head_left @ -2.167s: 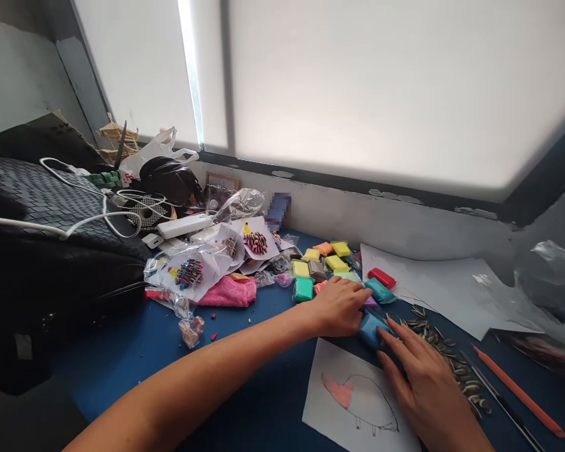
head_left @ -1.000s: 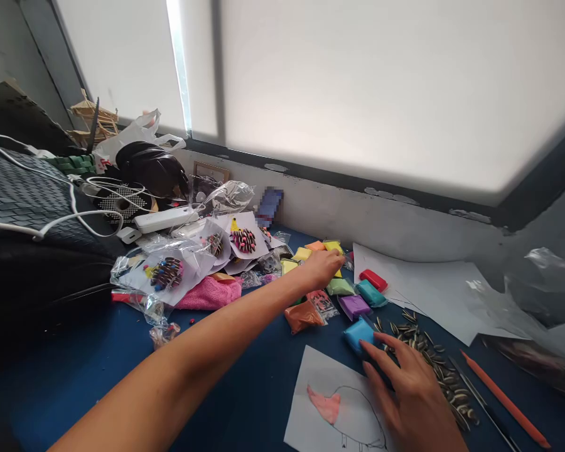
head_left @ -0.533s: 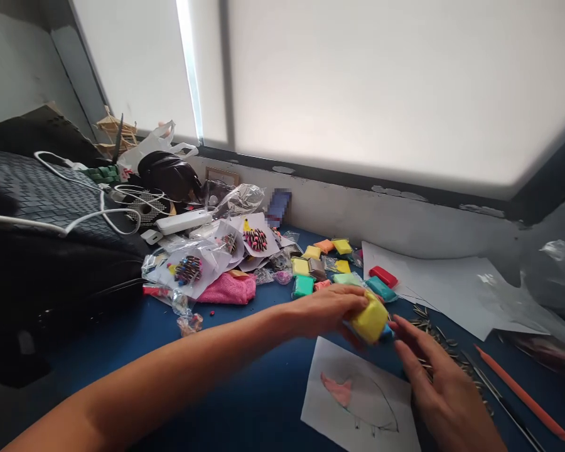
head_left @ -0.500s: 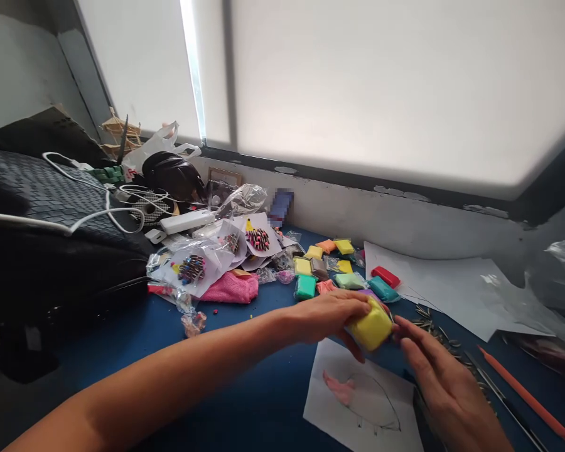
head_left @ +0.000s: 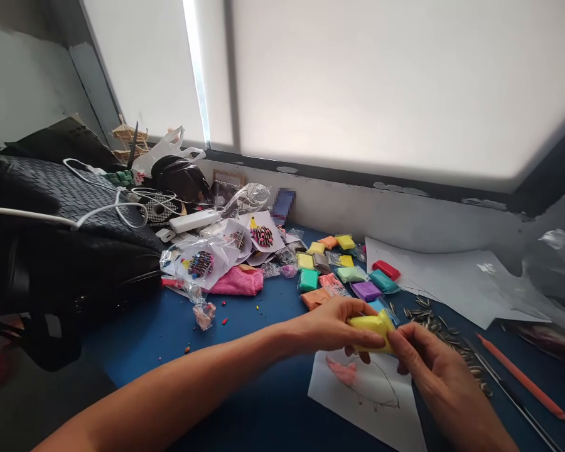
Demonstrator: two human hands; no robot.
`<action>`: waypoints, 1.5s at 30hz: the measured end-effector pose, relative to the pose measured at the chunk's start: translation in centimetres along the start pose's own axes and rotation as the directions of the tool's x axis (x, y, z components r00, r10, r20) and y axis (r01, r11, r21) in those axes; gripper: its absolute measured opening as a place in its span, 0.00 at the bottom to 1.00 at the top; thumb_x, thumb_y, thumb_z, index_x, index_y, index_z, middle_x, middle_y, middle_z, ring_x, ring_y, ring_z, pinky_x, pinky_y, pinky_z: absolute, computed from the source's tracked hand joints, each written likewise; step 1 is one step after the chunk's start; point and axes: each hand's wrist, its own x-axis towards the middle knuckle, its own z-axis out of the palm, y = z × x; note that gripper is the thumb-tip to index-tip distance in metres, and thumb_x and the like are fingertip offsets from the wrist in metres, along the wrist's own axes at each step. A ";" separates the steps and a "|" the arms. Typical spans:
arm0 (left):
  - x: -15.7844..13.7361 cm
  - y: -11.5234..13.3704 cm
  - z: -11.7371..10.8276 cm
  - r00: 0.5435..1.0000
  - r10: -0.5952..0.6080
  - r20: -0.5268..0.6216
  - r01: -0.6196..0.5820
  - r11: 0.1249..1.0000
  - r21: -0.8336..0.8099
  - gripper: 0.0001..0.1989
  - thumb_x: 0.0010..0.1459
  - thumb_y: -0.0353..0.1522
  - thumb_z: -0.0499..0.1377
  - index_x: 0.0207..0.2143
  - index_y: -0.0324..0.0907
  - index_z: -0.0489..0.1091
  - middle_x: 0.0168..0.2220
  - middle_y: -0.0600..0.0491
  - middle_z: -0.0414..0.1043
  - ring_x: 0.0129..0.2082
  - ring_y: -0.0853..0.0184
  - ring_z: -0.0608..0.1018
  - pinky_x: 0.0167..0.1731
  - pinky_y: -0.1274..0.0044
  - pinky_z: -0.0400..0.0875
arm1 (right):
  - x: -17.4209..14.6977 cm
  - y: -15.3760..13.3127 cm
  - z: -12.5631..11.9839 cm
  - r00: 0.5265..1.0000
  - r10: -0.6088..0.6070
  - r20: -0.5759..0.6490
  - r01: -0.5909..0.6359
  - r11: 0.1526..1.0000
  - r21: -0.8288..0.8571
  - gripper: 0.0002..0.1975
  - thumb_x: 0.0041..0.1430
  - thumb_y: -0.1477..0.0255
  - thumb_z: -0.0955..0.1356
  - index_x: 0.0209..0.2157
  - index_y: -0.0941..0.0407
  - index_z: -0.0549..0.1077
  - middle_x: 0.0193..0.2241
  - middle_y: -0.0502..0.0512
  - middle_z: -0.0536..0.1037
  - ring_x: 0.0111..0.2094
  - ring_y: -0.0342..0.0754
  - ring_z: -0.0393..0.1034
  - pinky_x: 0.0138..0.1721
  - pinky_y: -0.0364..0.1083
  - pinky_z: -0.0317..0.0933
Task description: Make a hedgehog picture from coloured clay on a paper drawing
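Observation:
A yellow packet of modelling clay [head_left: 373,324] is held up above the blue table. My left hand [head_left: 334,325] grips its left side between thumb and fingers. At its right end my right hand [head_left: 433,364] pinches the edge, thumb against fingers; the wrapper there is partly hidden. Below both hands lies a white sheet [head_left: 329,398] with a rounded outline drawn on it. Pink clay [head_left: 343,371] fills the left part of that drawing. Just beyond my fingers are a purple clay packet [head_left: 366,290] and an orange one [head_left: 316,299].
Several other clay packets, such as a green one [head_left: 308,280], cluster behind. Sunflower seeds [head_left: 435,326] are scattered to the right, beside an orange stick [head_left: 522,376] and a thin dark tool [head_left: 508,392]. Seed-covered paper crafts [head_left: 262,235], a pink towel [head_left: 235,281] and a black bag [head_left: 98,276] crowd the left.
My right hand has come in and taken hold of the packet's right end. The packet has turned in my left hand. My view has shifted slightly.

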 end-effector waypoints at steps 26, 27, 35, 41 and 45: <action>1.9 -1.5 -2.8 0.972 0.230 -0.046 0.024 0.095 0.995 0.17 0.54 0.21 0.53 0.45 0.37 0.71 0.50 0.40 0.69 0.51 0.54 0.69 0.52 0.63 0.64 | 1.4 3.0 -2.2 0.971 0.111 -0.214 -0.167 0.949 -0.268 0.23 0.54 0.46 0.61 0.20 0.50 0.64 0.13 0.48 0.64 0.15 0.45 0.58 0.17 0.46 0.51; 2.1 -1.5 -2.7 0.970 0.241 -0.015 -0.004 0.079 0.997 0.17 0.55 0.21 0.52 0.47 0.36 0.71 0.52 0.40 0.68 0.53 0.54 0.68 0.53 0.63 0.64 | 1.4 3.0 -2.0 0.973 0.104 -0.205 -0.158 0.951 -0.267 0.23 0.53 0.46 0.62 0.20 0.50 0.64 0.13 0.48 0.64 0.15 0.45 0.58 0.18 0.46 0.50; 4.0 -1.9 -1.5 0.941 0.278 0.191 -0.216 0.062 0.974 0.15 0.61 0.25 0.53 0.50 0.39 0.71 0.60 0.43 0.65 0.61 0.50 0.66 0.56 0.58 0.62 | 1.3 2.1 -1.6 0.966 0.107 -0.234 -0.139 0.983 -0.124 0.24 0.52 0.44 0.63 0.24 0.51 0.67 0.20 0.51 0.72 0.25 0.50 0.71 0.24 0.46 0.61; 2.8 0.0 -1.0 0.908 0.416 0.038 -0.144 0.225 0.964 0.24 0.59 0.25 0.50 0.58 0.32 0.64 0.64 0.38 0.59 0.63 0.58 0.65 0.61 0.68 0.61 | 1.1 1.3 -1.7 0.977 0.144 -0.157 -0.131 0.987 0.090 0.26 0.52 0.43 0.64 0.27 0.53 0.68 0.24 0.52 0.74 0.25 0.47 0.71 0.26 0.45 0.67; -0.2 1.0 0.0 0.880 0.468 0.076 -0.229 0.278 0.933 0.45 0.52 0.36 0.63 0.67 0.33 0.48 0.69 0.38 0.49 0.69 0.54 0.53 0.67 0.64 0.47 | 0.4 0.7 -0.8 0.993 0.114 -0.025 -0.108 0.980 0.164 0.25 0.56 0.45 0.64 0.27 0.54 0.70 0.20 0.50 0.71 0.21 0.44 0.65 0.23 0.42 0.64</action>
